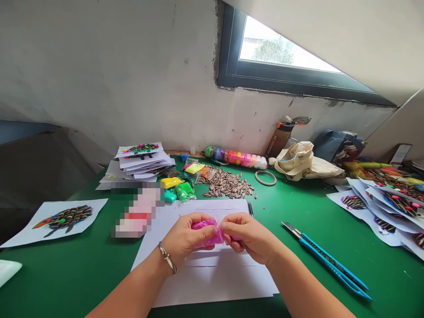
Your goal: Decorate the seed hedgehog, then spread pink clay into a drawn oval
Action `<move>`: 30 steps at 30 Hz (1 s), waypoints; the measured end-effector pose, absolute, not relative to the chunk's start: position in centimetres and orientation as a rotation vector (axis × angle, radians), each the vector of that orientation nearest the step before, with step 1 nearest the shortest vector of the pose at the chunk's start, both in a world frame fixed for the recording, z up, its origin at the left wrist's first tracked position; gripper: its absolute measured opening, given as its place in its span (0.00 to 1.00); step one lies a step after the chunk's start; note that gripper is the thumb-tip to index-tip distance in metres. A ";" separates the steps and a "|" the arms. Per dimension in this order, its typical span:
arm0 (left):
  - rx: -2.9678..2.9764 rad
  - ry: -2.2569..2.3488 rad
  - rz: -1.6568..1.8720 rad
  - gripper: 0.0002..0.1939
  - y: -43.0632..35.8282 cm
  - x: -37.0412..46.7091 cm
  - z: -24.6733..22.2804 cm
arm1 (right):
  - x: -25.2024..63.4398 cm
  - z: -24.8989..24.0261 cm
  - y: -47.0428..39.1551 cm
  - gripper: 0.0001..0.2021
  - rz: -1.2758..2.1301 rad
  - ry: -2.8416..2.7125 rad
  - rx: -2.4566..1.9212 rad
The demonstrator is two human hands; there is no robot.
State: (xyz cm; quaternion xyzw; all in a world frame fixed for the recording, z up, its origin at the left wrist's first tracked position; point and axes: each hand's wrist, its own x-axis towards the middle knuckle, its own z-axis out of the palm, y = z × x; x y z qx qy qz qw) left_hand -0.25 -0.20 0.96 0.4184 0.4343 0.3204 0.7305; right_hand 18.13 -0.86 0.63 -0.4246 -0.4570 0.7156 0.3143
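Observation:
My left hand [195, 234] is closed round a pink clay packet [212, 232] in clear plastic. My right hand [243, 232] pinches the other side of the same packet. Both hands are over white paper sheets [215, 282] on the green table. Beyond them lie a green clay packet [185, 191], a yellow clay packet [171, 182] and a heap of striped sunflower seeds [227, 183]. A black pen [250, 208] rests by the sheets' far edge.
A blue utility knife [331, 260] lies on the green table [79, 282] at right. Seed pictures are stacked at the back left [142, 161] and right. A tape ring [265, 177], cloth bag [301, 163] and brown bottle [278, 139] sit near the wall.

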 end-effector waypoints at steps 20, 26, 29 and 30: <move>2.155 1.187 0.905 0.26 -0.5 -0.4 -0.9 | 17.3 -0.5 -0.7 0.18 1.739 -1.077 -1.060; 2.322 1.186 0.931 0.24 -0.5 -0.4 -0.9 | 17.3 -0.4 -0.8 0.18 1.741 -1.057 -1.089; 2.381 1.248 0.965 0.24 0.5 -1.0 -1.2 | 17.5 -0.4 -0.6 0.16 1.804 -0.825 -1.040; 2.400 1.286 0.990 0.24 1.0 -1.4 -1.4 | 17.7 -0.3 -0.5 0.15 1.823 -0.731 -1.005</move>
